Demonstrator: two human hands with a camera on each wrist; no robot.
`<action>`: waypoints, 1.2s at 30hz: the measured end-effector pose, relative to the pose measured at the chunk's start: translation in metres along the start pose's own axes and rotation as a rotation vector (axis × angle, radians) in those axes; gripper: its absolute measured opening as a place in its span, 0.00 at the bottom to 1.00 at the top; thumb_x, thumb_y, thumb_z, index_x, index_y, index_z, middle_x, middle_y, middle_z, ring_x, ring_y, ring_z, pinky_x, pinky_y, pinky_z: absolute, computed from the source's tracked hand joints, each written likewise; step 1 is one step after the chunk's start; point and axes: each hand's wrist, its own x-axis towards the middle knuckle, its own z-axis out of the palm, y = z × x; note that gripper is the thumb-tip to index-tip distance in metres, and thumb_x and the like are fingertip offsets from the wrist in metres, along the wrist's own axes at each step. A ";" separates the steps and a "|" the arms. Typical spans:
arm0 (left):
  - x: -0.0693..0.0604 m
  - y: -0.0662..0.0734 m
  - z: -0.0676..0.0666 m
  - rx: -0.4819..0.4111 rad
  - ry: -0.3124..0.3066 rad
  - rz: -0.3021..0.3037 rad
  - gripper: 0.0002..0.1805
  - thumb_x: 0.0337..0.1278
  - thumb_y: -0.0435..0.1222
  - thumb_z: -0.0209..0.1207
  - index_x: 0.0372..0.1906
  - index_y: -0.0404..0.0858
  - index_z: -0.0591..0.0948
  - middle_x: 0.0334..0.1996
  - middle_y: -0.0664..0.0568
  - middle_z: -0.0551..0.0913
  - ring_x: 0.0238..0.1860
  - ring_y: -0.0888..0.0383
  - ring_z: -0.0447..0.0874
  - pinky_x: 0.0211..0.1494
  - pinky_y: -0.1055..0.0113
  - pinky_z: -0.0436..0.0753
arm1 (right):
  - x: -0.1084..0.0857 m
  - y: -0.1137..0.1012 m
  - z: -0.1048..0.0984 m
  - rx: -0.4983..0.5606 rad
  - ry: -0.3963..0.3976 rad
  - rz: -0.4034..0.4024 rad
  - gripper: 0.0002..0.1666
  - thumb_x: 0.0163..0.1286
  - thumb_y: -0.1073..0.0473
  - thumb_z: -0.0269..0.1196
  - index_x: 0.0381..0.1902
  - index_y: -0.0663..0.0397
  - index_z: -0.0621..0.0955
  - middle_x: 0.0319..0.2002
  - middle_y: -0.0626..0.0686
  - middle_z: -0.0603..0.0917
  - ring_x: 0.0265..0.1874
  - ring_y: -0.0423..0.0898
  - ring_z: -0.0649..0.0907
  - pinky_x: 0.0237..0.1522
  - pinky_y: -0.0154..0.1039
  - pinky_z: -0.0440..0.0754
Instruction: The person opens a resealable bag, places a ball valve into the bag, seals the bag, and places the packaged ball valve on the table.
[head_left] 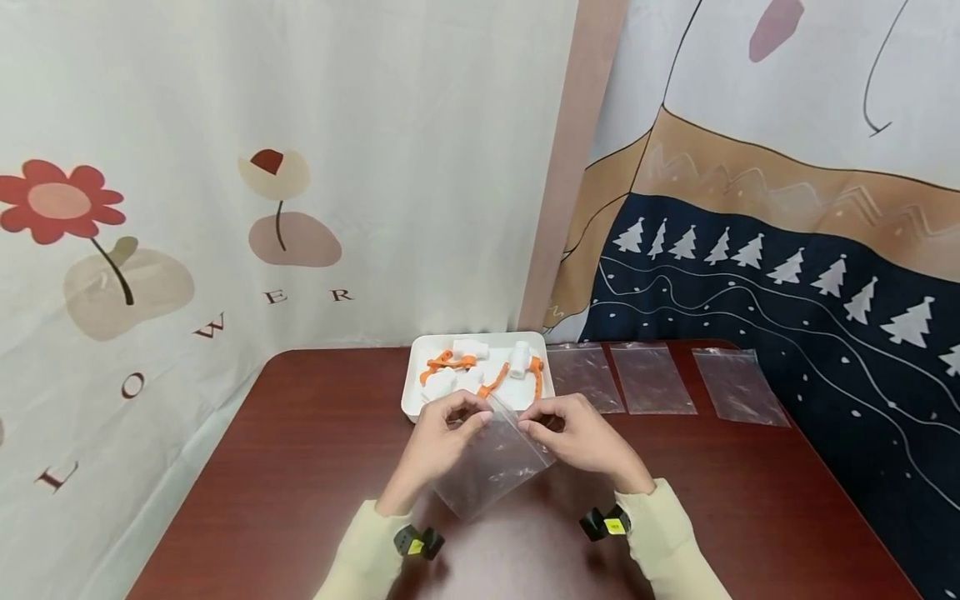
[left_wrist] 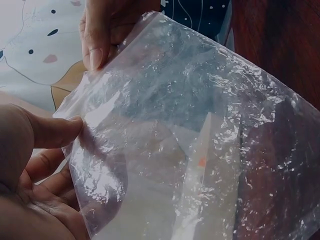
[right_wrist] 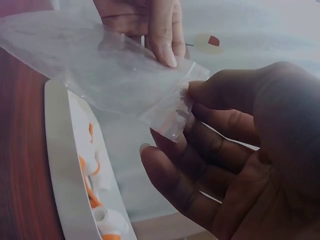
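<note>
A clear zip bag (head_left: 491,471) hangs tilted between both hands, above the table in front of the white tray. The left hand (head_left: 442,437) pinches its top edge between thumb and fingers; the right hand (head_left: 581,433) pinches the same edge a little to the right. In the left wrist view the bag (left_wrist: 200,120) spreads wide and see-through, with the left thumb on its edge. From the right wrist the zip strip of the bag (right_wrist: 165,105) shows beside the right thumb and index finger. Nothing is visible inside the bag.
The white tray (head_left: 411,392) holds several white cylindrical parts (head_left: 471,348) and orange pieces (head_left: 537,375). Several flat clear bags (head_left: 652,379) lie at the table's back right. Printed curtains hang behind the brown table (head_left: 300,458).
</note>
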 end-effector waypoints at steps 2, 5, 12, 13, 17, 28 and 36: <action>-0.001 0.000 0.000 0.005 0.005 0.002 0.03 0.67 0.33 0.65 0.41 0.38 0.86 0.37 0.44 0.88 0.35 0.58 0.86 0.42 0.69 0.87 | -0.001 -0.001 0.001 0.002 0.002 -0.011 0.04 0.71 0.55 0.68 0.37 0.44 0.89 0.27 0.42 0.83 0.25 0.36 0.77 0.29 0.32 0.80; 0.000 0.001 0.001 0.032 0.022 0.019 0.03 0.66 0.33 0.65 0.41 0.40 0.86 0.37 0.46 0.88 0.37 0.61 0.86 0.43 0.70 0.86 | -0.001 -0.004 0.001 -0.002 0.027 -0.024 0.03 0.71 0.56 0.68 0.36 0.44 0.89 0.26 0.42 0.83 0.24 0.35 0.77 0.28 0.32 0.80; 0.000 0.007 0.003 0.125 0.156 0.066 0.07 0.62 0.37 0.70 0.43 0.45 0.86 0.36 0.53 0.88 0.39 0.58 0.85 0.39 0.69 0.85 | -0.002 -0.012 -0.003 -0.009 0.090 0.020 0.03 0.70 0.55 0.70 0.35 0.44 0.88 0.24 0.42 0.82 0.22 0.37 0.78 0.25 0.31 0.79; 0.000 0.008 0.003 0.146 0.190 0.070 0.08 0.61 0.38 0.71 0.43 0.45 0.86 0.37 0.54 0.87 0.40 0.57 0.85 0.39 0.69 0.86 | -0.002 -0.012 -0.003 -0.008 0.096 0.028 0.03 0.70 0.56 0.70 0.35 0.44 0.88 0.24 0.42 0.82 0.22 0.37 0.78 0.25 0.32 0.79; -0.002 0.013 0.003 0.235 0.312 0.085 0.10 0.58 0.43 0.73 0.42 0.46 0.86 0.42 0.54 0.86 0.45 0.51 0.84 0.42 0.64 0.88 | -0.002 -0.014 -0.002 -0.007 0.135 0.063 0.02 0.68 0.56 0.71 0.36 0.46 0.88 0.23 0.43 0.82 0.22 0.37 0.78 0.24 0.32 0.79; -0.011 0.022 0.014 0.144 0.183 0.030 0.04 0.64 0.42 0.68 0.33 0.51 0.85 0.29 0.59 0.84 0.30 0.62 0.81 0.34 0.71 0.81 | -0.003 -0.019 0.006 0.007 0.214 0.058 0.04 0.64 0.55 0.74 0.31 0.45 0.88 0.24 0.43 0.85 0.22 0.36 0.79 0.25 0.31 0.80; -0.013 0.021 0.025 0.086 0.069 -0.052 0.10 0.69 0.45 0.64 0.32 0.47 0.85 0.28 0.53 0.86 0.27 0.62 0.82 0.31 0.72 0.81 | -0.002 -0.021 0.016 0.047 0.162 0.039 0.03 0.65 0.56 0.73 0.31 0.44 0.88 0.25 0.41 0.86 0.22 0.35 0.80 0.26 0.32 0.81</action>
